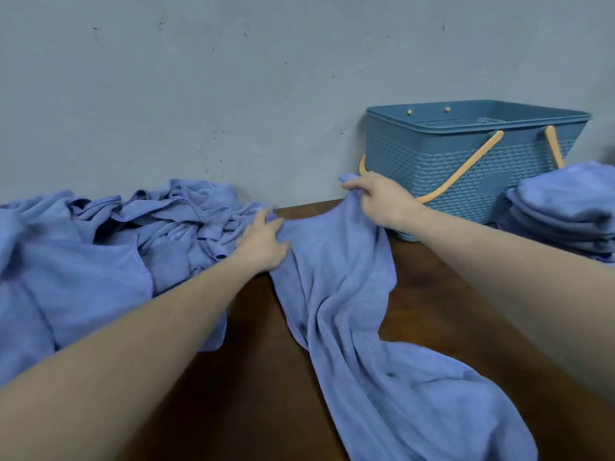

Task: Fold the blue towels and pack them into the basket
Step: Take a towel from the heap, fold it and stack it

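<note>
A long blue towel (359, 327) lies rumpled down the middle of the dark wooden table (253, 387). My right hand (379, 197) grips its far corner and lifts it off the table. My left hand (263, 241) holds the same far edge a little to the left, fingers curled into the cloth. A heap of unfolded blue towels (100, 247) lies at the left. The blue plastic basket (466, 168) with orange handles stands at the back right against the wall; no towel shows inside it.
A stack of folded blue towels (565, 211) sits at the right edge, in front of the basket. A grey wall (233, 94) closes off the back of the table. Bare wood shows between the heap and the long towel.
</note>
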Tool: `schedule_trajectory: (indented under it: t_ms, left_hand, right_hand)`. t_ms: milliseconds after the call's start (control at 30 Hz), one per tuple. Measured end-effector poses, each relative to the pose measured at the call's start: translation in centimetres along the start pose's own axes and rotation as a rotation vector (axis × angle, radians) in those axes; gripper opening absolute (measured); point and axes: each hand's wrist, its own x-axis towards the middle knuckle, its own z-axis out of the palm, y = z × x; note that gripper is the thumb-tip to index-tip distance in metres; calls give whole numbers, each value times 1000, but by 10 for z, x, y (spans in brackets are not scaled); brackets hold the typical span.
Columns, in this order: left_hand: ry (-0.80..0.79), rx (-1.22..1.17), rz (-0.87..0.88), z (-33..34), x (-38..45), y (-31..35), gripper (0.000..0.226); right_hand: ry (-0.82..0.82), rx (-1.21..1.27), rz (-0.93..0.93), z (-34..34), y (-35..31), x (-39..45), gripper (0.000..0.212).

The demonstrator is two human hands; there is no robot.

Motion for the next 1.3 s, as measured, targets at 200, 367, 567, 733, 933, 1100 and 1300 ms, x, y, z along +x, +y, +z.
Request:
schedule_trajectory:
  t_ms: [200,367,567,733,933,1100,1300]
  left_hand:
    - [235,44,72,6,-21,5,45]
    - [252,-350,378,6,-68,23,9]
    - [258,-496,536,10,-165,37,19]
    - [76,-379,662,7,-211,49,27]
    - [37,4,571,19,-221,44,47]
    - [111,-134,402,20,-206,30,36]
    - [268,-235,290,18,-194,21,20]
  right_hand:
    - [-299,-139,44,27,16,-7,41]
    - [-107,37,-58,15,11,-42,44]
    - [-112,391,-286,-16,-9,-145,27]
    - [-344,282,-422,-37,-16,-210,21]
    - [-413,-184,-355,-38,-1,-230,62]
    - [-135,82,-285,-43,-1,-238,27]
    - [-295,-45,-489,-50,-32,-270,57]
